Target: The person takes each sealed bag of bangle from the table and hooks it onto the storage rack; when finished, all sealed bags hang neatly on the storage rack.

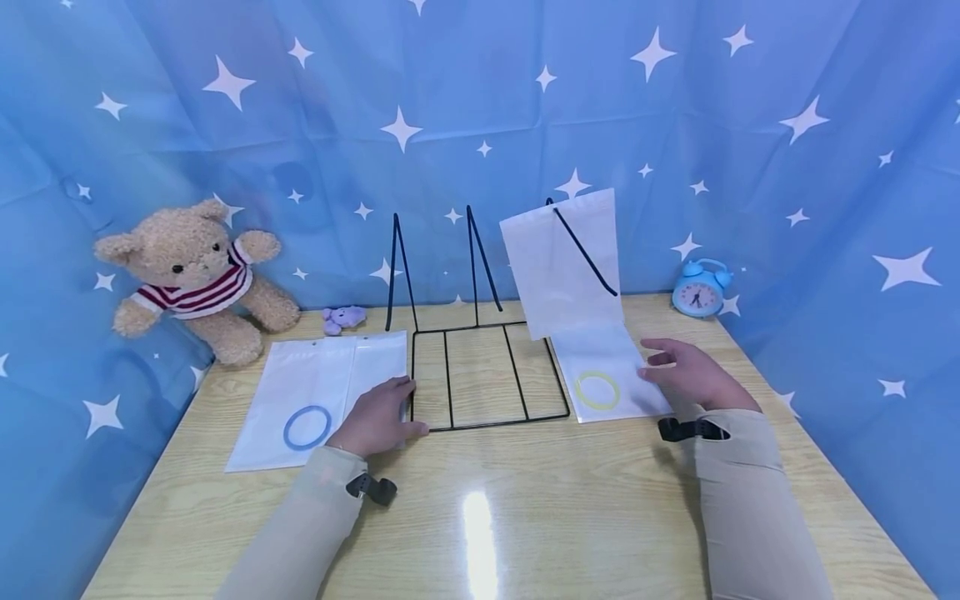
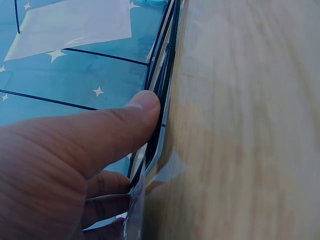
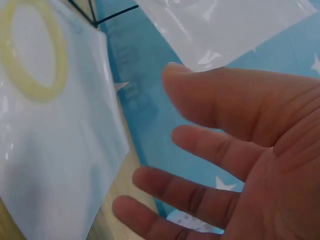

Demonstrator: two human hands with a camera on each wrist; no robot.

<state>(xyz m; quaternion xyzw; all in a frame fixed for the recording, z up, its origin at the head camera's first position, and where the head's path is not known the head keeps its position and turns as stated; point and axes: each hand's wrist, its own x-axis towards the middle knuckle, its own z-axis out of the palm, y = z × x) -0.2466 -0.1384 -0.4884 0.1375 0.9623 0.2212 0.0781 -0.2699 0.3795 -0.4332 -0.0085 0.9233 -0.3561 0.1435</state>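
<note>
A black wire rack [image 1: 491, 426] has a flat grid base and several upright bent prongs. My left hand [image 1: 378, 415] grips its front left corner, thumb against the wire and fingers around the left side, as the left wrist view shows. From the rightmost prong hangs a white plastic bag [image 1: 558, 258], tilted. Below it, a clear-white bag with a yellow ring [image 1: 597, 390] lies on the table. Beside that bag's right edge, my right hand [image 1: 693, 372] is held with fingers apart and nothing between them. Bags with a blue ring [image 1: 307, 427] lie under and left of my left hand.
At the back left a teddy bear [image 1: 198, 279] in a striped shirt leans on the starry blue curtain [image 1: 480, 108]. A small purple toy [image 1: 345, 318] sits nearby. At the back right stands a blue alarm clock [image 1: 701, 288]. Everything rests on a wooden table [image 1: 570, 517].
</note>
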